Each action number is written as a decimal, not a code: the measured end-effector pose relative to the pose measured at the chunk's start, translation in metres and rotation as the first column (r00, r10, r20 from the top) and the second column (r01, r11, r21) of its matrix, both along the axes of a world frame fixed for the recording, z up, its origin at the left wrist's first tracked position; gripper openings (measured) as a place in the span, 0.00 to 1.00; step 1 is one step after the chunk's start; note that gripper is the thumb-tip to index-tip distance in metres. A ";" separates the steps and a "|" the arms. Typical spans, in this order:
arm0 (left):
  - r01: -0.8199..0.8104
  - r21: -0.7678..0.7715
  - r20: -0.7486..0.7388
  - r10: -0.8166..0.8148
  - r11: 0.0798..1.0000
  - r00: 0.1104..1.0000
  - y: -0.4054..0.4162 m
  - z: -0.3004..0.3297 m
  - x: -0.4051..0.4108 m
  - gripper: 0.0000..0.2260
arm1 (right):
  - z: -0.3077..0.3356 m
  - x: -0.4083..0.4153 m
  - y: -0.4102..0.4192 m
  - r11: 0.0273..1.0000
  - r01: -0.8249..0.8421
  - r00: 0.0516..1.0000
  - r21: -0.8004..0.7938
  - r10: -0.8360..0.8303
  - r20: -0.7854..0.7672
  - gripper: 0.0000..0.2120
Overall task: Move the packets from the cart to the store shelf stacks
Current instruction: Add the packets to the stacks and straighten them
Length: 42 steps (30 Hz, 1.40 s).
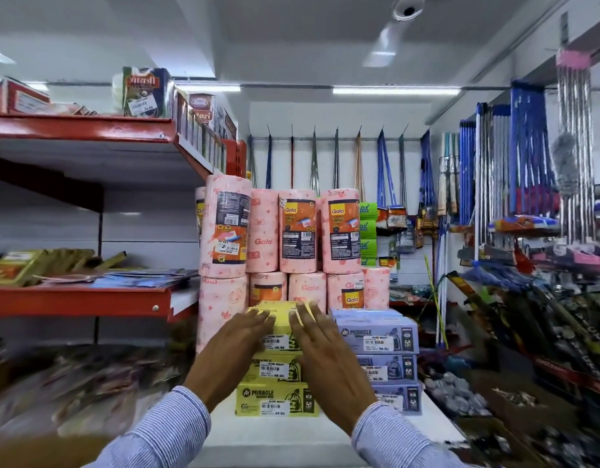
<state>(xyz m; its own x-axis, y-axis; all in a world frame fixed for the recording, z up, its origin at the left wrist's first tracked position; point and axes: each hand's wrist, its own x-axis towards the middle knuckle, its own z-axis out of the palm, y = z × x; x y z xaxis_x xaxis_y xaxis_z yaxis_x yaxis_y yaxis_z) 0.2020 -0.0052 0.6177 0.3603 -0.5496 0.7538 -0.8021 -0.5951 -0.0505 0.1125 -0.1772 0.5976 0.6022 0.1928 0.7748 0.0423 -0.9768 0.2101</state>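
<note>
I am pressing both of my hands flat against the top yellow packet [281, 324], which is sitting on the yellow stack [276, 386] of Miracle garbage-bag packets on the white shelf [325, 430] in front of me. My left hand [236, 352] is lying with its fingers spread wide over the packet's left front corner, and my right hand [329, 356] is lying the same way over its right side; neither grip is closing around anything, both palms are open and simply resting on the packet. Two more yellow packets are lying beneath it, their price stickers facing me. Just beside this pile on the right, a lilac stack [384, 359] of the same brand is standing three packets high, almost touching the yellow one. Behind both stacks, pink Gala kitchen towel rolls [300, 231] are standing upright in two tiers. To my left, red shelves [79, 298] are carrying blurred packets and flat booklets, and cartons are lining the upper red shelf. On the back wall, brooms and mops [386, 170] are hanging from a rail, and more are hanging along the right side. My striped shirt sleeves [163, 430] are showing at the bottom edge.
</note>
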 end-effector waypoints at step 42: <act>-0.001 0.095 0.225 -0.020 0.996 0.974 -0.151 -0.036 -0.047 0.30 | -0.021 -0.047 -0.133 0.980 0.035 0.999 0.198 -0.033 -0.010 0.29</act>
